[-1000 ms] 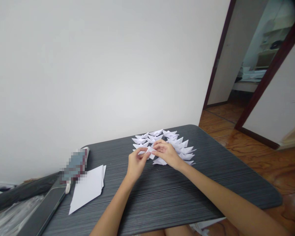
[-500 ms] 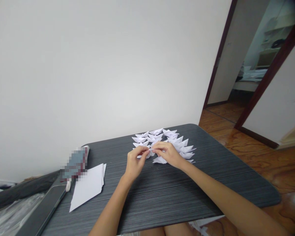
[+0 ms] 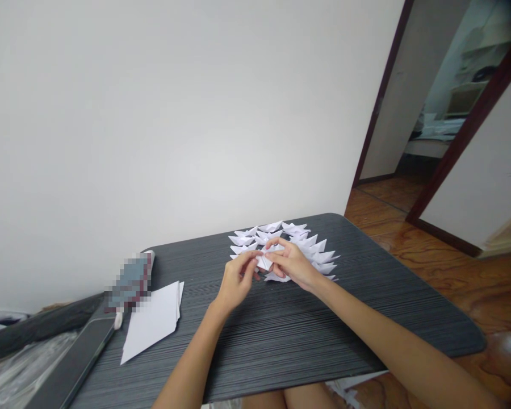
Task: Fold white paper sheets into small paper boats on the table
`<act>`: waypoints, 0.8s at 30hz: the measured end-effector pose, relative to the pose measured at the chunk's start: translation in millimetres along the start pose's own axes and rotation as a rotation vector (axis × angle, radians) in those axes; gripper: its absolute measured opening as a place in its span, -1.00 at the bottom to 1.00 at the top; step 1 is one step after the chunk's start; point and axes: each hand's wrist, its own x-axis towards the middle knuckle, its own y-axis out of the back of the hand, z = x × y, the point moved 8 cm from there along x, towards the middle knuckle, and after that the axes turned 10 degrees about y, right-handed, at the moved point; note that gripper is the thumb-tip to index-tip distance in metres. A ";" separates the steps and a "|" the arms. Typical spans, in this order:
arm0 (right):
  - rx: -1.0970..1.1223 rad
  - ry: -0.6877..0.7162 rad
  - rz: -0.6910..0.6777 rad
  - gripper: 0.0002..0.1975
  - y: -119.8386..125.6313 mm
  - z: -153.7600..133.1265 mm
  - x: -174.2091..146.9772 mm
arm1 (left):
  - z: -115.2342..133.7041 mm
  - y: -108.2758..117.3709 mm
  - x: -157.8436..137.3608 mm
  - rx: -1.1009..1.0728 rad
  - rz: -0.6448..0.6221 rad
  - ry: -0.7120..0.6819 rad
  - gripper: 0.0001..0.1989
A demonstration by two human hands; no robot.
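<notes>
A small folded white paper [image 3: 264, 262] is pinched between my two hands just above the dark table. My left hand [image 3: 237, 276] grips its left side with thumb and fingers. On its right side, my right hand [image 3: 291, 263] holds it with the thumb in front and the fingers partly behind. Right behind and beside my hands stand several folded paper boats [image 3: 319, 255] in close rows. My hands and the held paper cover part of these rows.
A stack of white paper sheets [image 3: 153, 324] lies on the left of the dark table [image 3: 289, 341]. Beyond it is a blurred-out object [image 3: 130, 281], with a long dark flat object [image 3: 79, 355] at the left edge. A white wall [image 3: 174, 125] rises behind.
The folded paper has turned so that a broader flat face shows between my hands. My right hand's fingers have shifted and spread around it.
</notes>
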 end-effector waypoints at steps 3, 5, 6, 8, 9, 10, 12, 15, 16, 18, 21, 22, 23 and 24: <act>0.059 -0.013 0.012 -0.80 2.7 -0.7 0.9 | 6.8 0.8 -1.8 0.045 -0.004 -0.078 -0.74; 0.079 -0.021 0.019 -0.80 3.5 0.0 1.1 | 12.5 2.1 -3.2 0.076 0.013 -0.153 -0.73; 0.086 -0.023 0.018 -0.80 3.3 0.3 1.0 | 15.3 2.7 -3.8 0.093 0.022 -0.189 -0.73; 0.096 -0.021 0.010 -0.79 2.1 0.3 0.9 | 19.2 4.2 -4.5 0.115 0.044 -0.232 -0.75; 0.097 -0.018 0.002 -0.79 1.2 -0.1 0.8 | 20.2 4.9 -4.5 0.115 0.051 -0.237 -0.76; 0.095 -0.012 -0.007 -0.79 0.4 -0.8 0.7 | 20.7 5.4 -4.3 0.108 0.054 -0.234 -0.76; 0.073 0.007 -0.020 -0.80 -0.3 -3.2 0.6 | 21.1 5.8 -3.7 0.080 0.048 -0.217 -0.76; -0.016 0.060 -0.040 -0.79 0.0 -9.1 1.1 | 20.7 6.0 -3.7 0.025 0.036 -0.196 -0.74; -0.051 0.085 -0.048 -0.76 0.0 -11.5 1.4 | 20.2 6.7 -3.9 0.004 0.040 -0.191 -0.74; -0.114 0.139 -0.054 -0.69 0.2 -15.6 1.7 | 18.3 7.8 -4.1 -0.040 0.044 -0.177 -0.71; -0.208 0.205 -0.022 -0.74 2.8 -18.4 1.3 | 13.2 11.2 -3.4 -0.086 0.079 -0.141 -0.62; -0.252 0.224 -0.009 -0.78 3.5 -18.9 0.8 | 11.2 13.0 -2.9 -0.083 0.103 -0.126 -0.62; -0.308 0.243 0.000 -0.81 3.8 -19.4 0.0 | 9.7 15.0 -2.3 -0.068 0.131 -0.115 -0.66; -0.373 0.264 0.004 -0.82 3.5 -20.4 -0.9 | 8.7 17.0 -1.9 -0.047 0.161 -0.110 -0.72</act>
